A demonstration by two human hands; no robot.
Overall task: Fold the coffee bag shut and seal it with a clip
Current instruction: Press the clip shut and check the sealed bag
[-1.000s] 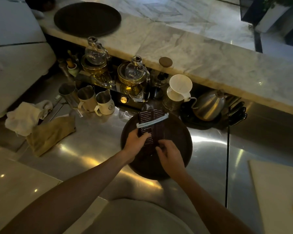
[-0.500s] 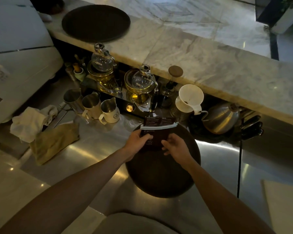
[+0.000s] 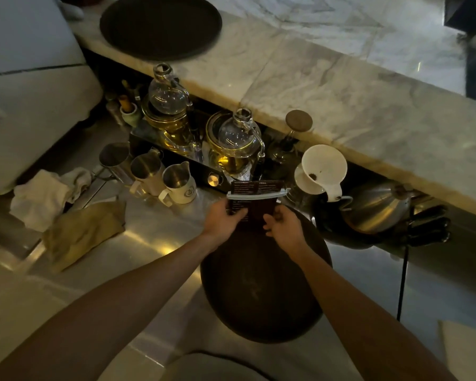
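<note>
At the far rim of the round dark tray, over the steel tabletop:

Coffee bag (image 3: pixel 254 206): dark, printed with small pale text; held upright between both hands at the tray's far edge, its top flap standing above the clip.

Clip (image 3: pixel 257 194): long, pale bar lying across the bag just below its top edge, roughly level, one end sticking out past the bag's right side.

Left hand (image 3: pixel 222 218): closed on the bag's left side, thumb across the front face.

Right hand (image 3: pixel 284 226): closed on the bag's right lower side, fingers curled against it.

Tray (image 3: pixel 261 292): brown, round, resting on the tabletop (image 3: pixel 160 237) beneath both forearms.

Dripper (image 3: pixel 322 169): white cone with handle, just right of the bag.

Kettle (image 3: pixel 375 209): metal, right of the dripper.

Milk jugs (image 3: pixel 176 181): three in a row, left of the bag.

Glass siphon pots (image 3: pixel 235 136): two, on a dark base behind the jugs.

Cloths (image 3: pixel 66 213): one white, one tan, lying at left.

Second tray (image 3: pixel 160 26): dark, on the marble ledge beyond.
</note>
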